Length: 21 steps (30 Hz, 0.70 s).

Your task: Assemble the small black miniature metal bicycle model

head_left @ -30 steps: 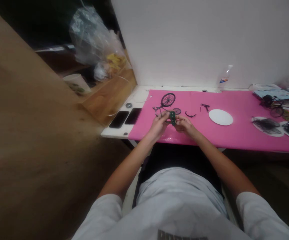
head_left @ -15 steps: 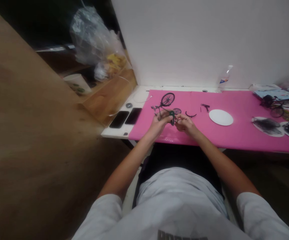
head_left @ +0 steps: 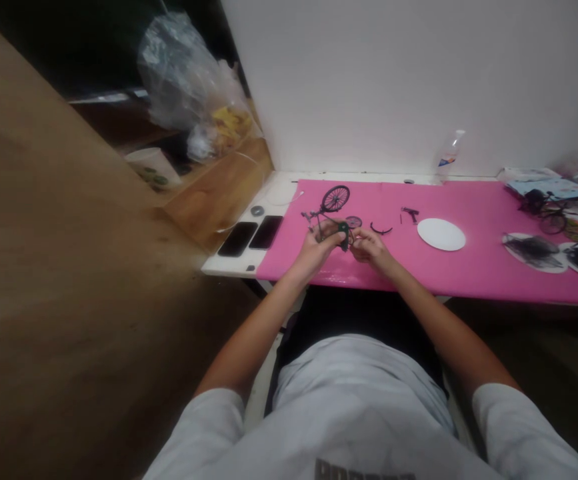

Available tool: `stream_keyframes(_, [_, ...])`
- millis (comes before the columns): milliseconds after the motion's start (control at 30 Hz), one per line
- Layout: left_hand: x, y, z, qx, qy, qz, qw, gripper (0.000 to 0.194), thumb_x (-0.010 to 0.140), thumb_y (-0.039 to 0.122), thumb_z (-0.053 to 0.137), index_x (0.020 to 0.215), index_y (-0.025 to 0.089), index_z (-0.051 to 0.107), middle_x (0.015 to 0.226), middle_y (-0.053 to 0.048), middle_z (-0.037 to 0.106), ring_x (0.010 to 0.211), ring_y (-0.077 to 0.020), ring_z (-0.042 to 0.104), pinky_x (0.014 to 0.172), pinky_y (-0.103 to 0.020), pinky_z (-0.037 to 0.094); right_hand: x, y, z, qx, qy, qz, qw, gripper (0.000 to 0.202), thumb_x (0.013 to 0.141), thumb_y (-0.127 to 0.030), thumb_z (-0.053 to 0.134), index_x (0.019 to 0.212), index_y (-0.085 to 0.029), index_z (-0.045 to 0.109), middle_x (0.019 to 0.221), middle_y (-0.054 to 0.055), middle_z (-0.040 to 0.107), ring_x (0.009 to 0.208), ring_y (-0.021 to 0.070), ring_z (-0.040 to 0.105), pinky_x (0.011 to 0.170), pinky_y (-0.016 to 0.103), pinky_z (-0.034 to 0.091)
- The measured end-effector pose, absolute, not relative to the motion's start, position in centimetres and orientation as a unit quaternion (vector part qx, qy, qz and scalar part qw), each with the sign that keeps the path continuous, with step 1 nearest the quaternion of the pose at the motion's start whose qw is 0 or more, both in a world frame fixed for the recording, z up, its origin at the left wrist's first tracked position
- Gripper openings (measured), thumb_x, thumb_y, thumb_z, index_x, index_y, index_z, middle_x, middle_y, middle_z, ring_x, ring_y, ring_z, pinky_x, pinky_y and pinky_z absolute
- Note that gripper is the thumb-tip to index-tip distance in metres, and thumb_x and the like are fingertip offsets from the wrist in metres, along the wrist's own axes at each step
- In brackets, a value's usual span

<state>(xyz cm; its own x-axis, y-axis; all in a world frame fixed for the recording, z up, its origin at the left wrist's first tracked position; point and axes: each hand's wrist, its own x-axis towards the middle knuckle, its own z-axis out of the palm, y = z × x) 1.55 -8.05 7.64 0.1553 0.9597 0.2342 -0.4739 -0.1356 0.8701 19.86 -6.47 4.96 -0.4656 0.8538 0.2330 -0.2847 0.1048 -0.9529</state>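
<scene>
A model bicycle (head_left: 336, 199), with a black spoked wheel on a thin frame, is held over the pink cover. My left hand (head_left: 315, 250) is closed around its frame, thumb against a dark green part (head_left: 343, 230). Opposite it, my right hand (head_left: 373, 251) has its fingers pinched at the other side of the frame; exactly what sits between those fingertips is too small to make out. Just behind the hands lies a small loose wheel (head_left: 353, 221). A curved black piece (head_left: 381, 230) rests beyond my right fingers.
Right of the hands are a black T-shaped part (head_left: 411, 214) and a white plate (head_left: 441, 235). Farther right, plates of black parts (head_left: 536, 252) sit near another model bicycle (head_left: 553, 217). Two phones (head_left: 267, 232) lie left; a plastic bottle (head_left: 451, 157) stands by the wall.
Both hands stay in nearly the same place, still on the model bicycle. Only a very slight shift of the view shows.
</scene>
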Motion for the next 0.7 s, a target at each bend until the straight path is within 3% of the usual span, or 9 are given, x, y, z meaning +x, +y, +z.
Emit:
stream_keyframes(433, [1.3,-7.6,7.2,0.479,0.271,0.602,0.578,0.043,0.07,0.03,0.098,0.108,0.017,0.081,0.096,-0.007,0.08,0.084,-0.0185,0.074,0.079,-0.03,0.06,19.6,-6.7,5.2,-0.268,-0.62,0.567,0.472,0.025,0.085,-0.042,0.073,0.088,-0.024,0.057,0.056,-0.012,0.035,0.047,0.0073,0.02,0.047,0.024,0.017])
stream_keyframes(700, [1.0,-7.0,6.7,0.486,0.292,0.604,0.56,0.05,0.068,0.035,0.101,0.109,0.015,0.081,0.1,-0.008,0.081,0.094,-0.0227,0.077,0.083,-0.033,0.062,19.6,-6.6,5.1,-0.293,-0.611,0.559,0.478,0.03,0.085,-0.048,0.075,0.091,-0.025,0.057,0.055,-0.012,0.034,0.047,0.0079,0.021,0.047,0.024,0.017])
